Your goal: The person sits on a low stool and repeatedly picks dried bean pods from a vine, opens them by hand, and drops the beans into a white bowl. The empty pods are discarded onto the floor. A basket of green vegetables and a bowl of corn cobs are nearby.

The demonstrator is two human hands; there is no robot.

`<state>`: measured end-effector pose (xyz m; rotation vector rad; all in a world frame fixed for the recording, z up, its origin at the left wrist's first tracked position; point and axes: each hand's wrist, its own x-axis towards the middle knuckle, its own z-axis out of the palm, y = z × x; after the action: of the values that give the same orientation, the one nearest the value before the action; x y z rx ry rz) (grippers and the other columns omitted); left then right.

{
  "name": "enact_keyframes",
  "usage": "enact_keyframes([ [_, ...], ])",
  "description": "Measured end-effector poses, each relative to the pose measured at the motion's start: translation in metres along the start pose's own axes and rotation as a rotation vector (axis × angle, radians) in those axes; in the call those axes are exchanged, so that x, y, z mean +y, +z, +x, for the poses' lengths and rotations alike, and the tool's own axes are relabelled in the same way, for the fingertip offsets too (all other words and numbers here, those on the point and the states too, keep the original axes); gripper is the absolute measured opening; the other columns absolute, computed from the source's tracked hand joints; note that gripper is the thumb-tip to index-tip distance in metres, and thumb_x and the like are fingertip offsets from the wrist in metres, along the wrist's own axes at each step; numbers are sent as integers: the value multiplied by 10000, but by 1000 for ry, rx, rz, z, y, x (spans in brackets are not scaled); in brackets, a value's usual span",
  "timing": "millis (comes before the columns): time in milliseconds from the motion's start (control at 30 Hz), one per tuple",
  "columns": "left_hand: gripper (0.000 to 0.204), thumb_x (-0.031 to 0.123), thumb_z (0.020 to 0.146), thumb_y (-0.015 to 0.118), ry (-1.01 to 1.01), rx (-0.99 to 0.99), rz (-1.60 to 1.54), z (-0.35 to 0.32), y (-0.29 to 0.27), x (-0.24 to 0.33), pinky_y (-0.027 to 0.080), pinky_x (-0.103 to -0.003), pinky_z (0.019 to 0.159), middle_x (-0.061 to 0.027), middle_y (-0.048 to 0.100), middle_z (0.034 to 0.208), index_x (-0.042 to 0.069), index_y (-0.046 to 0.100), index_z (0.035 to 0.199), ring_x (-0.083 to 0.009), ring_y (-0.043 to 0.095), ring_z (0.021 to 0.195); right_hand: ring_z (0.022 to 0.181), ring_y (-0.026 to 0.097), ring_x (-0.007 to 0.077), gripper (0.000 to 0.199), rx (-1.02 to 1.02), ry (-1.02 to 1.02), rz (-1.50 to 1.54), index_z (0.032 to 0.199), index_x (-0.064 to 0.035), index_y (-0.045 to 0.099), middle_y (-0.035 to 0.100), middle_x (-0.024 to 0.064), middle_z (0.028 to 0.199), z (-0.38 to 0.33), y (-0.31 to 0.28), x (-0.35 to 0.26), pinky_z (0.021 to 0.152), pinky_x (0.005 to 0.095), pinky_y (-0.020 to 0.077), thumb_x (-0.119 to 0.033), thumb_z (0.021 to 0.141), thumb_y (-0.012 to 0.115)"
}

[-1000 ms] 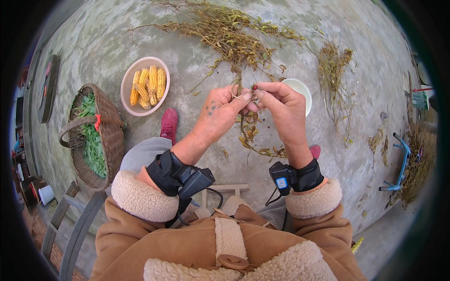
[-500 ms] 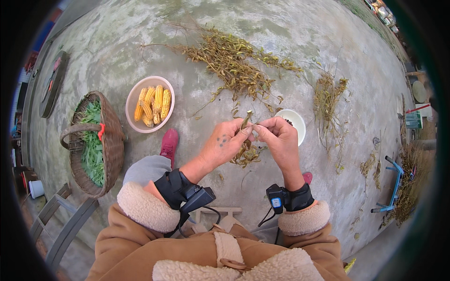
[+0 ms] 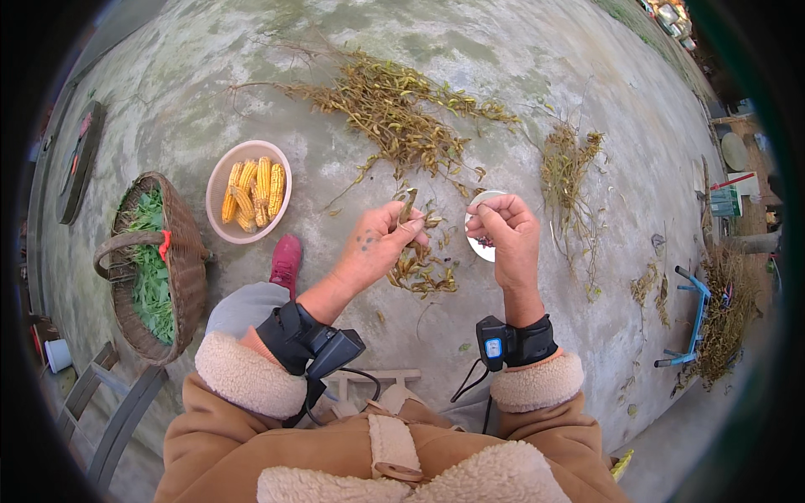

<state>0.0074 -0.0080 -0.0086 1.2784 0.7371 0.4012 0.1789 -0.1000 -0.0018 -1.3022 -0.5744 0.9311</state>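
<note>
My left hand (image 3: pixel 375 239) is closed around a dry brownish-green bean pod (image 3: pixel 408 203), whose tip sticks up past the thumb. My right hand (image 3: pixel 510 233) is apart from it, thumb and fingertips pinched together over the white bowl (image 3: pixel 483 255). Whatever that pinch may hold is hidden. Small dark beans (image 3: pixel 484 241) lie in the bowl, which the right hand partly covers. On the ground under and beside my left hand is a small pile of dry pods (image 3: pixel 423 275). A larger heap of dried bean plants (image 3: pixel 402 109) spreads beyond both hands.
Left of my pink shoe (image 3: pixel 286 261) stands a pink basin (image 3: pixel 215 226) with several corn cobs (image 3: pixel 262 186). Farther left are a wicker basket (image 3: pixel 189 277) of green leaves and a ladder-like frame (image 3: pixel 126 419). Another dried plant bundle (image 3: pixel 566 172) and a blue metal frame (image 3: pixel 701 323) lie right.
My hands have separated: the right has moved away from the pod toward the bowl, while the left keeps its hold on the pod. The whole view has shifted slightly.
</note>
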Motion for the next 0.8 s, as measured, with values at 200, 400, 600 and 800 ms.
enact_keyframes([
  [200,165,149,865,536,-65,-9,-118,0,-1,1,440,-241,685,-55,621,776,2,566,934,-92,563,722,577,605,132,109,272,54,-794,836,46,567,620,106,721,31,-81,39,500,233,486,-43,792,523],
  [400,172,155,863,538,-113,2,-122,-1,-3,4,449,-240,692,-59,630,792,1,576,929,-92,570,733,595,628,190,170,372,-17,-1105,896,38,606,621,155,682,31,-90,34,553,297,478,-72,790,532],
  [600,185,146,869,529,-45,-18,-46,1,6,3,453,-234,692,-64,633,818,-17,582,938,-91,572,743,712,601,95,203,-115,24,-299,918,38,589,643,62,784,-8,-4,-5,595,207,457,-123,799,622],
  [800,186,135,879,504,-15,-69,-73,-2,15,1,454,-232,672,-53,634,831,-26,593,908,-85,566,748,719,622,120,165,-125,37,-264,922,55,575,639,78,782,-20,28,-12,631,214,485,-66,810,593],
])
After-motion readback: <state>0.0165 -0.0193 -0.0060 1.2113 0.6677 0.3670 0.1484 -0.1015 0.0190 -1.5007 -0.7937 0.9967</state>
